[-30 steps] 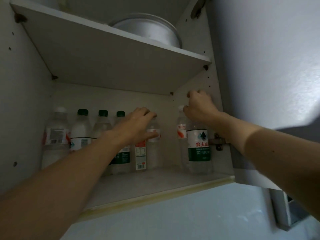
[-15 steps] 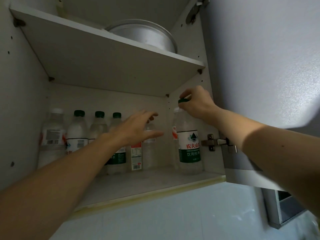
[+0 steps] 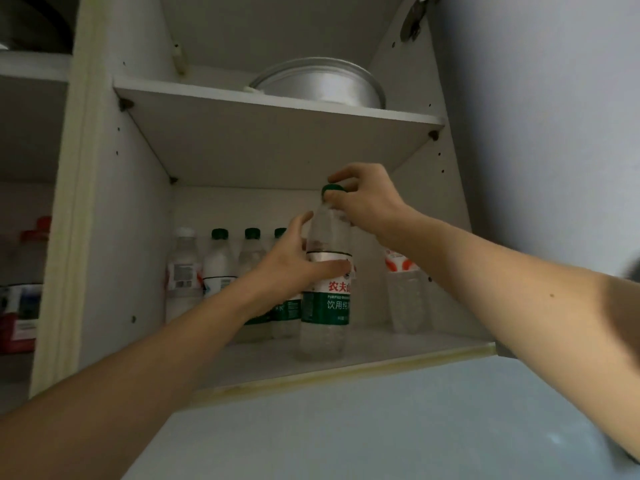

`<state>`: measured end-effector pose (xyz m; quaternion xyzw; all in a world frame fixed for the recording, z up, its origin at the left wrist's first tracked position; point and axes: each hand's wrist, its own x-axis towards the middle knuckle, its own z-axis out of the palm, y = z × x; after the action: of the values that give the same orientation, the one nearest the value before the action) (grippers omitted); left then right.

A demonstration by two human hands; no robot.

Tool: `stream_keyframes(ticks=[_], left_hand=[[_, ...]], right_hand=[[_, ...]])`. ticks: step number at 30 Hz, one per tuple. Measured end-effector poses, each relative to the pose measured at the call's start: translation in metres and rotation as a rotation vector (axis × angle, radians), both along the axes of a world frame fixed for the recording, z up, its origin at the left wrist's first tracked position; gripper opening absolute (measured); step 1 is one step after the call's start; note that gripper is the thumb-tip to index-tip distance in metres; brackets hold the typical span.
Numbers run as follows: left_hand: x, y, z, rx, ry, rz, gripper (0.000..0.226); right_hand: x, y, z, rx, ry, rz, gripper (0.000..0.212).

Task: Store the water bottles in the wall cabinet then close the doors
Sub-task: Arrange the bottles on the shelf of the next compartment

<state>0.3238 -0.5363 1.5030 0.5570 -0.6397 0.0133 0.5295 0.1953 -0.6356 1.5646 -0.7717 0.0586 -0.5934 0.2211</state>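
A tall clear water bottle with a green label and green cap (image 3: 325, 306) stands on the lower shelf (image 3: 381, 355) of the open wall cabinet, near the front. My right hand (image 3: 367, 199) pinches its cap from above. My left hand (image 3: 294, 265) wraps around the bottle's upper body. Behind my left arm a row of several bottles (image 3: 218, 268) lines the back left of the shelf. A bottle with a red and white label (image 3: 403, 292) stands at the back right.
A metal pot (image 3: 322, 84) sits on the upper shelf (image 3: 277, 109). The right cabinet door (image 3: 536, 133) is swung open beside my right arm. A neighbouring compartment at the left holds red-capped containers (image 3: 24, 289). Pale wall lies below the cabinet.
The green-labelled bottle has moved left from the right side of the shelf to the front middle, held by its cap. My left hand has closed around its body. The view has shifted left.
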Motion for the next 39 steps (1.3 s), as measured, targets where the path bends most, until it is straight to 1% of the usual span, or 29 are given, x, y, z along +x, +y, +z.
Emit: stream_keyframes(ticks=[3, 6, 8, 11, 13, 15, 18, 19, 20, 23, 27, 30, 32, 33, 36, 39], left_hand=[[0.005, 0.012, -0.006, -0.034, 0.018, 0.05, 0.087], [0.01, 0.018, -0.011, -0.079, 0.037, 0.116, 0.076], [0.015, 0.021, -0.016, -0.128, 0.042, 0.163, 0.067], [0.022, 0.029, -0.025, -0.169, -0.014, 0.241, 0.066], [0.024, 0.032, -0.029, -0.172, -0.063, 0.294, 0.065], [0.022, 0.033, -0.031, -0.164, -0.073, 0.341, 0.075], [0.013, 0.033, -0.042, -0.11, -0.154, 0.458, 0.11], [0.011, 0.033, -0.048, -0.085, -0.189, 0.509, 0.118], [0.009, 0.033, -0.056, -0.073, -0.213, 0.551, 0.121], [0.005, 0.033, -0.07, -0.105, -0.235, 0.618, 0.118], [0.004, 0.033, -0.071, -0.108, -0.282, 0.668, 0.112], [0.003, 0.033, -0.076, -0.097, -0.396, 0.763, 0.106], [0.003, 0.033, -0.083, -0.105, -0.462, 0.814, 0.099], [0.004, 0.032, -0.086, -0.113, -0.461, 0.81, 0.096], [0.009, 0.032, -0.089, -0.126, -0.38, 0.724, 0.089], [0.011, 0.032, -0.088, -0.124, -0.333, 0.672, 0.09]], right_hand=[[0.012, 0.009, -0.007, -0.033, 0.017, 0.031, 0.03], [0.014, 0.011, -0.01, -0.014, 0.056, 0.039, 0.037], [0.007, 0.004, -0.013, -0.038, 0.07, -0.042, 0.041], [-0.007, -0.017, -0.022, -0.061, 0.085, -0.233, 0.044], [-0.017, -0.035, -0.031, -0.047, 0.136, -0.355, 0.049], [-0.025, -0.052, -0.041, 0.02, 0.21, -0.445, 0.057], [-0.031, -0.072, -0.057, 0.145, 0.319, -0.546, 0.066], [-0.031, -0.077, -0.061, 0.172, 0.35, -0.556, 0.068], [-0.028, -0.079, -0.065, 0.195, 0.373, -0.546, 0.071], [-0.016, -0.083, -0.068, 0.239, 0.412, -0.507, 0.077], [-0.003, -0.088, -0.064, 0.254, 0.369, -0.513, 0.084], [0.001, -0.094, -0.067, 0.281, 0.337, -0.486, 0.091], [0.002, -0.099, -0.07, 0.277, 0.346, -0.487, 0.086], [0.003, -0.102, -0.072, 0.271, 0.356, -0.498, 0.081], [0.006, -0.112, -0.074, 0.269, 0.386, -0.478, 0.063], [0.008, -0.123, -0.07, 0.301, 0.421, -0.336, 0.045]])
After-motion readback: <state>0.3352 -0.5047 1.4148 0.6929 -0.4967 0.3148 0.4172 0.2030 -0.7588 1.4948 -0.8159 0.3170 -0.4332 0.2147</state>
